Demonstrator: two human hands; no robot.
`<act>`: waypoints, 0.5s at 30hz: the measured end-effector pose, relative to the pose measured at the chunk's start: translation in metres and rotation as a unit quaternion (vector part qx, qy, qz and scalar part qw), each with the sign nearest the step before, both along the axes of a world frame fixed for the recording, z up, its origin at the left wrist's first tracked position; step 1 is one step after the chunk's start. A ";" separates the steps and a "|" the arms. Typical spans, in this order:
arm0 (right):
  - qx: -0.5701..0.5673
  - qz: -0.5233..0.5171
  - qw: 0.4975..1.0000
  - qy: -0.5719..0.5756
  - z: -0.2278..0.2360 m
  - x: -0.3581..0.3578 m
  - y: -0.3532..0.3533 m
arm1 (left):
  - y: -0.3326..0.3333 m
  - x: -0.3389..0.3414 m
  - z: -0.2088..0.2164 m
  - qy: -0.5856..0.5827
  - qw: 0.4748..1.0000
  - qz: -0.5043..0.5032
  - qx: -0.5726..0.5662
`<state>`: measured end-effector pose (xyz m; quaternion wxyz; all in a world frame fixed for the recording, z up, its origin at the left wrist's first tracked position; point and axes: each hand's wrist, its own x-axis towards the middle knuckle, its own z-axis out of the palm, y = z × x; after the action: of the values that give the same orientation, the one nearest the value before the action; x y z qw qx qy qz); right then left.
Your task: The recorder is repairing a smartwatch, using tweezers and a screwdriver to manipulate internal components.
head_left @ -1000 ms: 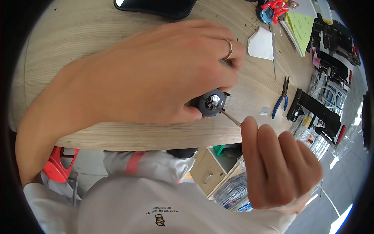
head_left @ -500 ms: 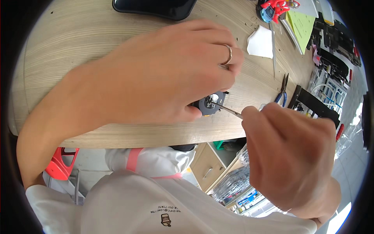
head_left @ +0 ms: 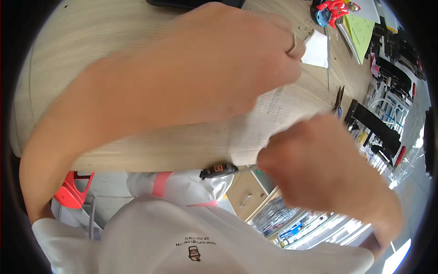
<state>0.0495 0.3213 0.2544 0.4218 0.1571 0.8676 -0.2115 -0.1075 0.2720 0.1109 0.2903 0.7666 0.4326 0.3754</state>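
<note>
A small dark device (head_left: 219,171) with an orange square on its side appears tilted at the table's front edge, over the white fabric. I cannot tell whether it rests on anything. My left hand (head_left: 228,64), with a ring on one finger, is above the table, fingers curled and blurred; its palm side is hidden. Closer to the front edge, my right hand (head_left: 310,160) is closed and smeared by motion. A blurred pale tip of a slim pointed metal tool (head_left: 249,167) shows beside its fingers, close to the device.
A black tray (head_left: 196,3) lies at the far edge. Toward the right are white paper (head_left: 317,49), pliers (head_left: 338,101), a red figure (head_left: 335,10) and a yellow-green notepad (head_left: 358,34). A red plastic object (head_left: 70,194) and drawer (head_left: 246,196) stand below the table.
My left hand has lifted away from the device, up and to the right. The device has moved down to the table's front edge and tipped. My right hand has shifted left.
</note>
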 end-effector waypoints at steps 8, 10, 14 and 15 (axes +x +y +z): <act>0.061 -0.234 0.950 0.196 0.001 0.057 -0.010 | -0.047 -0.053 0.034 -0.155 0.980 0.066 -0.107; 0.070 -0.259 0.931 0.249 -0.017 0.076 -0.016 | -0.069 -0.042 0.047 -0.049 0.987 0.145 -0.057; 0.103 -0.201 0.936 0.269 -0.013 0.083 -0.020 | -0.090 -0.019 0.039 -0.056 0.989 0.118 -0.070; 0.110 -0.200 0.935 0.271 -0.010 0.081 -0.017 | -0.086 -0.013 0.038 -0.055 0.992 0.086 -0.076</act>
<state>0.1309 0.3038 0.2443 0.0996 0.3093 0.9176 -0.2291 -0.1203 0.1862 0.1489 0.3381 0.6805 0.5074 0.4065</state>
